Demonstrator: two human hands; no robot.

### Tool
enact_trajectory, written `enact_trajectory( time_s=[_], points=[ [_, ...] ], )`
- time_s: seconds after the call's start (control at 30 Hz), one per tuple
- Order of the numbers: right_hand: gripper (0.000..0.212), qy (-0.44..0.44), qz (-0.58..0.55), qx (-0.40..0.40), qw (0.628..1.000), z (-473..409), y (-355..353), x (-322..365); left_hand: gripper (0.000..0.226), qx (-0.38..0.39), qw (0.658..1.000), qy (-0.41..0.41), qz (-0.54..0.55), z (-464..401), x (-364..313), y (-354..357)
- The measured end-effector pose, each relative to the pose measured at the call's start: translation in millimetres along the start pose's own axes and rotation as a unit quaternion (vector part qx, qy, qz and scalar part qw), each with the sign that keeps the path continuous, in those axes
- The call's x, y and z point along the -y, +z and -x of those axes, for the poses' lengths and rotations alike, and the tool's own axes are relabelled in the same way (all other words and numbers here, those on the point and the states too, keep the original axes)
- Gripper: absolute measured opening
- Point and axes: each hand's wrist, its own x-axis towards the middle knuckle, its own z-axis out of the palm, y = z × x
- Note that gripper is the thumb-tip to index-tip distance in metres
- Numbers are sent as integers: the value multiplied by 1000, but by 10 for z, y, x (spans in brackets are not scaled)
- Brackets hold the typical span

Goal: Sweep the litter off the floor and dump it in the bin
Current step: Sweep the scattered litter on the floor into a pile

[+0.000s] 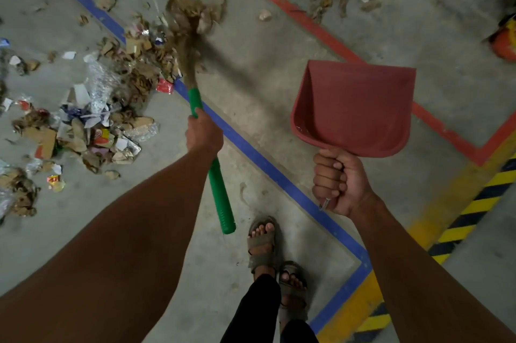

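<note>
Green-handled broom [195,74] is in the left hand [203,136], fingers wrapped round the handle partway up, so the butt end sticks out behind the wrist. Holding it that far up makes sense for short one-handed flicks. Bristle end is blurred and sits right at the edge of the litter [92,119], which is heaped on the left part of the floor [265,69], mostly on the far side of the blue line [251,152]. Looks like the idea is to rake scraps leftward into one heap.

Right hand [337,180] has a full fist round the handle of the red dustpan [354,108], held up off the floor with nothing in it. My guess is it's just parked there until the pile is ready.

More loose scraps lie up by the red line [307,24] near the top edge, well apart from the main heap. No bin that I can make out from the head cam. Still early in the job, I'd say.
</note>
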Motion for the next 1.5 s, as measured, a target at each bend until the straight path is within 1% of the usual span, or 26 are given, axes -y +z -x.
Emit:
enact_trajectory(
  time_s=[0.07, 0.17, 0.23, 0.3, 0.37, 0.47, 0.57, 0.73, 0.8, 0.83, 0.9, 0.97, 1.03, 1.1, 1.17, 1.23, 1.3, 1.4, 1.5],
  points=[
    [44, 3, 0, 0, 1000, -42, 55, -6, 54, -15, 1000, -18, 5, -92, 137, -116],
    [45, 13, -4, 7, 1000, -73, 127, -19, 46, -25, 999, -42, 22, -127, 241, -221],
    [44, 17, -4, 14, 1000, -102, 164, -40, 52, -43, 999, -16, 28, -58, 268, -217],
    [44, 24, -5, 25, 999, -116, 192, -62, 59, -56, 997, 32, 40, 77, 268, -158],
    [44, 28, -4, 34, 999, -113, 212, -79, 62, -54, 995, 71, 49, 232, 225, -85],
    [42, 27, 2, 32, 999, -77, 227, -103, 64, -24, 992, 117, 34, 450, 142, 74],
    [41, 26, 2, 38, 999, -24, 204, -131, 66, 14, 983, 184, -6, 647, 78, 292],
    [38, 33, -2, 43, 999, 61, 72, -207, 74, 80, 944, 293, -131, 871, -67, 570],
    [38, 37, -9, 46, 998, 78, 15, -248, 70, 108, 925, 322, -170, 842, -118, 649],
    [38, 36, -10, 41, 998, 87, -2, -267, 64, 119, 920, 329, -176, 810, -139, 664],
    [39, 28, -2, 22, 999, 98, -29, -302, 52, 127, 926, 316, -166, 707, -155, 672],
    [41, 27, -3, 17, 999, 98, -40, -325, 49, 112, 945, 277, -132, 563, -164, 603],
    [43, 28, -3, 17, 999, 87, -39, -331, 45, 82, 968, 216, -98, 380, -174, 459],
    [44, 25, 2, 12, 1000, 75, -35, -318, 36, 54, 986, 141, -72, 186, -187, 263],
    [44, 22, 5, 8, 1000, 56, -19, -294, 33, 34, 995, 75, -51, 34, -172, 25],
    [44, 20, 5, 5, 1000, 44, 9, -268, 38, 14, 998, 38, -43, -43, -114, -177],
    [43, 16, 7, 1, 1000, 34, 50, -250, 44, -13, 999, 32, -24, -39, -13, -276],
    [42, 14, 7, 0, 1000, 16, 111, -245, 56, -40, 997, 71, 6, 98, 147, -215],
    [41, 28, -1, 18, 999, -3, 176, -244, 59, -22, 993, 117, 13, 297, 269, -23]
  ],
)
